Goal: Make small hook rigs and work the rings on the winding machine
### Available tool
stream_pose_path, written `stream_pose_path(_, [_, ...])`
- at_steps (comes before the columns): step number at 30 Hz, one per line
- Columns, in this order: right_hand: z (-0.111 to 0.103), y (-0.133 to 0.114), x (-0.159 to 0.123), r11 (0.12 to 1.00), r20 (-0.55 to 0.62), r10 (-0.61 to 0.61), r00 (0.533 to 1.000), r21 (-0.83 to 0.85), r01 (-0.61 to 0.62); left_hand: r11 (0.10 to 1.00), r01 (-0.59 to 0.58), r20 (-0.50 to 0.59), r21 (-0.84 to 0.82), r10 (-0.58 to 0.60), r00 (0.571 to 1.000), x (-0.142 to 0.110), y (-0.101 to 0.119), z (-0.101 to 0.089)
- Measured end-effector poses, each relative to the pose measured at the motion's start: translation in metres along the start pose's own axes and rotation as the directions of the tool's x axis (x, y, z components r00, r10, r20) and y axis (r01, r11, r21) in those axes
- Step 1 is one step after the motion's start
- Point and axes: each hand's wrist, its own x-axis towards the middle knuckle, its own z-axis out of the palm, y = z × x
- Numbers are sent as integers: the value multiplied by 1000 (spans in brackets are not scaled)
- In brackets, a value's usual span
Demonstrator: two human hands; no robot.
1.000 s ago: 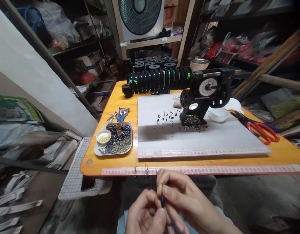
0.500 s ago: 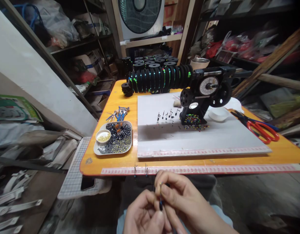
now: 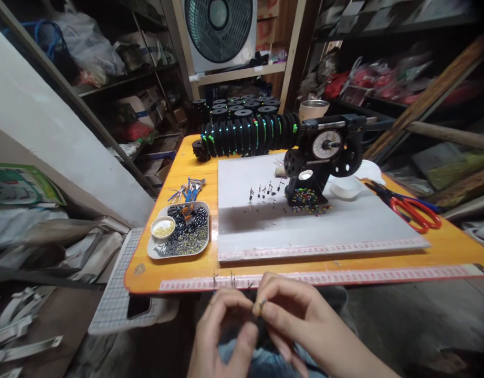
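My right hand [image 3: 305, 317] pinches a tiny grey and gold-coloured piece [image 3: 261, 305] between thumb and forefinger, at the table's front edge. It is too small for me to tell its kind. My left hand [image 3: 222, 331] is just beside it, fingers curved and thumb held apart, the fingertips close to the pinched piece. Nothing shows between the left thumb and fingers. Several small dark pieces with thin stems [image 3: 232, 279] stick up along the front edge, near the left fingers. A printed measuring tape [image 3: 328, 279] runs along that edge.
A tray [image 3: 150, 248] of small dark parts holds a little cup [image 3: 173, 221] of gold-coloured bits. A white board [image 3: 324, 231] bears a black geared winder [image 3: 328, 146] with line-wound spools [image 3: 245, 134]. Red-handled scissors [image 3: 417, 212] lie right. Blue-ended pieces [image 3: 192, 188] lie behind the tray.
My left thumb has parted from its fingers, and the dark piece seen between my hands no longer shows. The right hand keeps its pinch. The view has shifted slightly.
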Motion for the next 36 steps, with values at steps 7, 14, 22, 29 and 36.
stream_pose_path(7, [-22,-33,-4,535,5,-255,967,-832,145,942,-123,109,-312,164,980,85,48,25])
stream_pose_path(14, [-42,-95,19,831,-192,-340,920,-520,199,955,-44,248,-294,120,961,110,61,29])
stream_pose_path(22, [-33,-136,77,990,214,-59,975,139,29,974,-123,251,-190,169,953,99,56,33])
stream_pose_path(29, [-24,-136,85,945,25,-38,999,326,28,858,124,383,-498,90,919,60,36,28])
stream_pose_path(36, [-22,-135,84,934,-14,-18,1000,358,22,781,244,450,-574,52,892,39,13,19])
